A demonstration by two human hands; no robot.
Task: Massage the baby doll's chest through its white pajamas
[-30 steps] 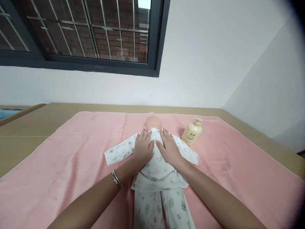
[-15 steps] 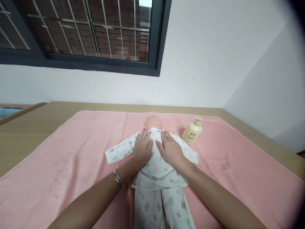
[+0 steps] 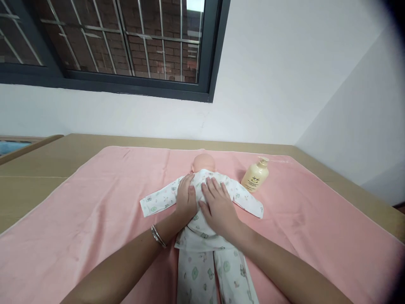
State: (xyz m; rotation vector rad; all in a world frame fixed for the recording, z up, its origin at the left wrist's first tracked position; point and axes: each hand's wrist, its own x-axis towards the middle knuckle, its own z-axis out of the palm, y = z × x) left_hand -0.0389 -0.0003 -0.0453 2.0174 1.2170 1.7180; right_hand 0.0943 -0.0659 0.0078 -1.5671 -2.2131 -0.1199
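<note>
A baby doll (image 3: 204, 162) lies face down, its bald head at the far end and its arms spread out. It wears a white printed top (image 3: 202, 236) and matching trousers (image 3: 198, 274). My left hand (image 3: 186, 198) rests along the left side of the doll's upper back, fingers stretched toward the shoulder. Flat on the middle of the back lies my right hand (image 3: 220, 207), its fingers extended and slightly apart. Neither hand grips anything. Silver bangles (image 3: 157, 236) circle my left wrist. The doll's feet are out of view.
A pink cloth (image 3: 126, 185) covers most of the wooden surface (image 3: 47, 169) under the doll. Right of the doll's head stands a pale yellow pump bottle (image 3: 255, 175). A white wall (image 3: 253, 84) and a dark-framed barred window (image 3: 136, 82) rise behind.
My right hand has slid left and slightly down, from the right shoulder to the middle of the back. My left hand has shifted slightly left, its fingers closer together.
</note>
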